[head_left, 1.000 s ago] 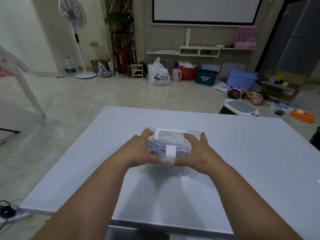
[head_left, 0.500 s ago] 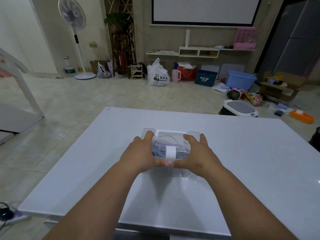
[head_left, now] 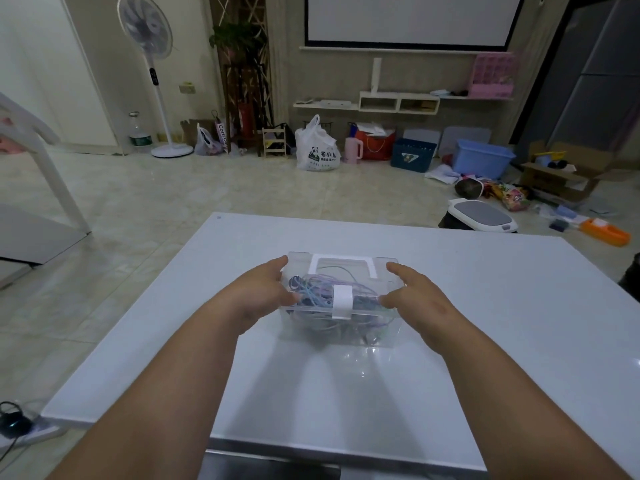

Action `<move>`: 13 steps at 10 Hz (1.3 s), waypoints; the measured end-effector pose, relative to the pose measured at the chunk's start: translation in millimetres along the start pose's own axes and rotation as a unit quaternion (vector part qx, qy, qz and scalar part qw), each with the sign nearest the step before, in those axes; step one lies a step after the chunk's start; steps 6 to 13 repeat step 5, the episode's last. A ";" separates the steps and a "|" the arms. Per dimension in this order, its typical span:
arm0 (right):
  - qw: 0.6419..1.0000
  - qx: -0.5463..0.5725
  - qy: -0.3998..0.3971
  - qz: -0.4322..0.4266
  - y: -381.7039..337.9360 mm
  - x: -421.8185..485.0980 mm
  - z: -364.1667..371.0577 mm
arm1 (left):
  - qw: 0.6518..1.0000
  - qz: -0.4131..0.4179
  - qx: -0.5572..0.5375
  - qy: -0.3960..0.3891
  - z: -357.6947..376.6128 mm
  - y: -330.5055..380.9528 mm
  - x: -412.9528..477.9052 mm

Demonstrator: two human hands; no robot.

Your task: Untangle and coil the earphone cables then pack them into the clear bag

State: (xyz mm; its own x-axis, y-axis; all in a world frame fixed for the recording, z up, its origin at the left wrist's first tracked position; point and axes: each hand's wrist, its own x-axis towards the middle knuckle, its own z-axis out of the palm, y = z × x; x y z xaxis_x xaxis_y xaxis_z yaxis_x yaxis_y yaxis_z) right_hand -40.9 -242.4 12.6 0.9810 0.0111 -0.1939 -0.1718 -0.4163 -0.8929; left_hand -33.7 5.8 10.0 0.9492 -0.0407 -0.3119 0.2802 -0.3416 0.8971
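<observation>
A clear plastic box (head_left: 377,336) with a white handle and a white front latch (head_left: 342,302) stands in the middle of the white table (head_left: 519,306). Inside it lies a tangle of purple and blue earphone cables (head_left: 320,292), seen through the lid. My left hand (head_left: 263,289) holds the box's left end, index finger at the back corner and thumb on the front edge. At the right end my right hand (head_left: 417,294) holds the box the same way. The lid looks closed.
Bare table surface surrounds the box on all sides. Beyond the far right table edge stands a low white and grey bin (head_left: 481,214). Bags, crates and a standing fan (head_left: 152,64) line the far wall.
Both hands have slid apart from the white latch at the box's front to its left and right ends. The box has stayed in place.
</observation>
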 end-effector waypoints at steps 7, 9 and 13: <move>0.998 -0.008 0.056 -0.035 -0.7 -3.5 3.0 | 0.995 0.039 0.037 0.083 6.0 4.7 -1.6; 0.998 -0.008 0.056 -0.035 -0.7 -3.5 3.0 | 0.995 0.039 0.037 0.083 6.0 4.7 -1.6; 0.998 -0.008 0.056 -0.035 -0.7 -3.5 3.0 | 0.995 0.039 0.037 0.083 6.0 4.7 -1.6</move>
